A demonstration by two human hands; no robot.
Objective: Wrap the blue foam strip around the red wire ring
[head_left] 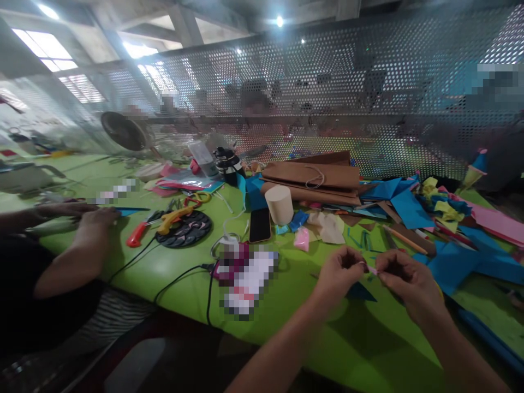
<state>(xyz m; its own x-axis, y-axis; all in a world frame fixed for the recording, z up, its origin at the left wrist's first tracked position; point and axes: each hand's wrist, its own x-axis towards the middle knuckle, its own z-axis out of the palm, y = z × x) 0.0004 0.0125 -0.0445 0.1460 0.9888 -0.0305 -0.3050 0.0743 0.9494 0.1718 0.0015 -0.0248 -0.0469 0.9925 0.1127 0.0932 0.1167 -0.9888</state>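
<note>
Both my hands are raised a little above the green table (pixel 286 338), on the right side of the head view. Between my left hand (pixel 341 270) and my right hand (pixel 403 275) is a small pink piece (pixel 372 270), perhaps paper, pinched at its two ends by my fingertips. Its exact shape is too small to tell. Beneath my hands lies a dark blue folded piece (pixel 360 292), partly covered by my left hand. Small teal strips (pixel 364 240) lie just beyond my fingers, and an orange pencil (pixel 405 239) rests behind my right hand.
Brown sheets (pixel 311 180), blue paper (pixel 413 207), a cream cylinder (pixel 279 204) and a black phone (pixel 260 225) lie behind. A purple power strip (pixel 231 267) with cables, a yellow glue gun (pixel 174 219) and a red-handled tool (pixel 137 234) are leftward. A co-worker's arms (pixel 77 251) reach in at left.
</note>
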